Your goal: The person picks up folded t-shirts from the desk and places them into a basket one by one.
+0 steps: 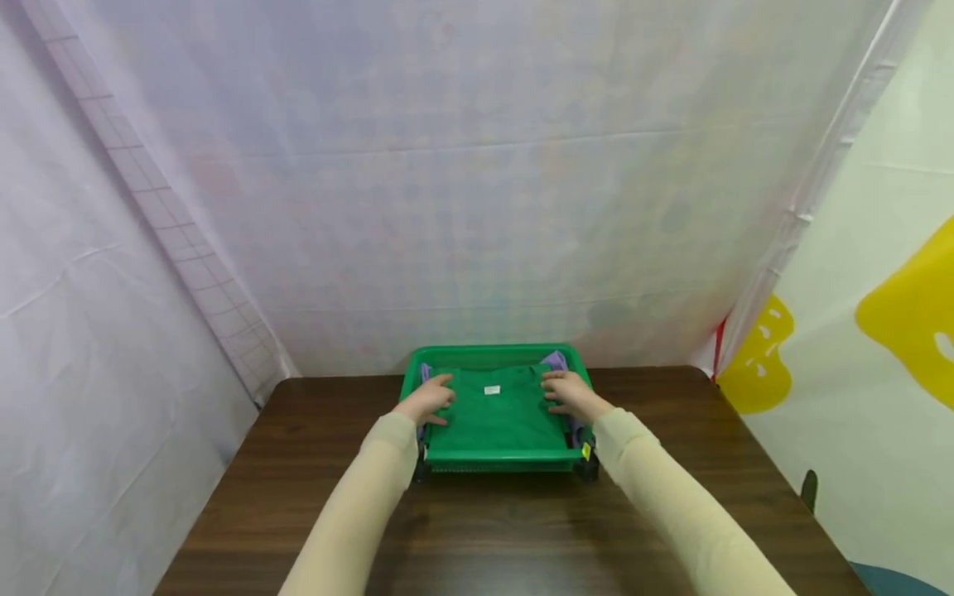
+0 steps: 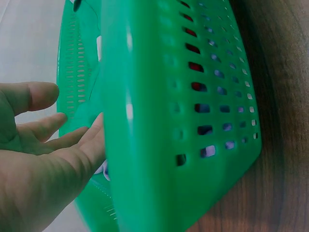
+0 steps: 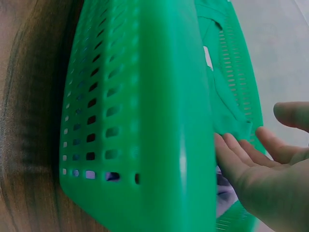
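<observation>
A folded green garment (image 1: 507, 418) with a small white label (image 1: 492, 390) lies on top inside a green plastic basket (image 1: 495, 454). Purple cloth (image 1: 555, 360) shows beneath it along the sides. At the garment's left side is my left hand (image 1: 431, 399), its fingers spread over the cloth. My right hand (image 1: 570, 391) mirrors it on the right side, fingertips at the garment's edge. Both wrist views show the fingers (image 2: 79, 137) extended inside the basket rim, thumbs apart from them. In the right wrist view the fingertips (image 3: 227, 145) meet the green cloth.
The basket stands on a dark brown wooden table (image 1: 313, 480), close to its far edge. A pale curtain (image 1: 522, 207) hangs behind it. Black clips (image 1: 587, 465) sit at the basket's front corners. To the right hangs a white sheet with yellow shapes (image 1: 760, 364).
</observation>
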A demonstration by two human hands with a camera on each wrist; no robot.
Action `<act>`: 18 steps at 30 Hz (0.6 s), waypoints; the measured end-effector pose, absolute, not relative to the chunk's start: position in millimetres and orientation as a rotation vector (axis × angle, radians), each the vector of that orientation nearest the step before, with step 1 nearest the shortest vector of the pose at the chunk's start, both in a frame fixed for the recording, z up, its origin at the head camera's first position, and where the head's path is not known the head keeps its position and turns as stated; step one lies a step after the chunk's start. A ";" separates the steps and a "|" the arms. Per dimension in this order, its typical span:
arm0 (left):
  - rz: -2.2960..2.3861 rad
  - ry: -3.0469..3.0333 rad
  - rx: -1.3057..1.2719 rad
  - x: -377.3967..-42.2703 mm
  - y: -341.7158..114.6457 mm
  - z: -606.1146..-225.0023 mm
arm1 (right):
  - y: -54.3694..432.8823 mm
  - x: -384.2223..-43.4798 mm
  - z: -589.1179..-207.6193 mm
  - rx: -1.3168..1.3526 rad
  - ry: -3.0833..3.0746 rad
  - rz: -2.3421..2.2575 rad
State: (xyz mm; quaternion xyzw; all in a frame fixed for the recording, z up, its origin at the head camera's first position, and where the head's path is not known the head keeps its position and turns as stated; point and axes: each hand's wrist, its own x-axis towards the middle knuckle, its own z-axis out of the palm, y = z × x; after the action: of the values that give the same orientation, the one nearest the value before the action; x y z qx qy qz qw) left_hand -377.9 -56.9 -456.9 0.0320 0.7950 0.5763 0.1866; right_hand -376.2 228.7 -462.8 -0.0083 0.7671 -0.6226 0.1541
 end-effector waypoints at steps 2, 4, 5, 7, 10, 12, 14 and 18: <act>1.615 2.233 0.097 -377.7 -57.7 -455.7 | 231.2 -375.6 -461.9 -0.031 2.186 -1.785; 1.606 2.236 0.112 -378.0 -61.2 -453.2 | 233.8 -376.3 -460.2 -0.044 2.190 -1.781; 1.601 2.241 0.119 -378.9 -64.0 -451.5 | 235.4 -377.0 -459.3 -0.041 2.200 -1.782; 1.588 2.261 0.140 -381.7 -69.8 -446.4 | 240.4 -378.2 -455.6 -0.035 2.247 -1.769; 1.580 2.289 0.170 -385.3 -79.3 -433.8 | 253.6 -381.3 -450.1 -0.023 2.376 -1.723; 1.573 2.323 0.192 -387.1 -87.5 -423.2 | 265.1 -383.6 -445.7 -0.030 2.487 -1.648; 1.549 2.389 0.210 -387.0 -97.7 -412.9 | 277.7 -385.5 -442.4 -0.078 2.625 -1.543; 1.340 2.687 0.265 -386.2 -122.2 -402.3 | 302.6 -383.3 -438.0 -0.205 2.891 -1.282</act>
State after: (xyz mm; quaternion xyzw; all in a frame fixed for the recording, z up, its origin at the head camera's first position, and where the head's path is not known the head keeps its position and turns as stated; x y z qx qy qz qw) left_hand -386.2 -122.2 -402.3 0.0877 0.8897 0.4435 0.0636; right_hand -383.3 302.6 -438.0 -0.0647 0.9121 -0.4045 -0.0139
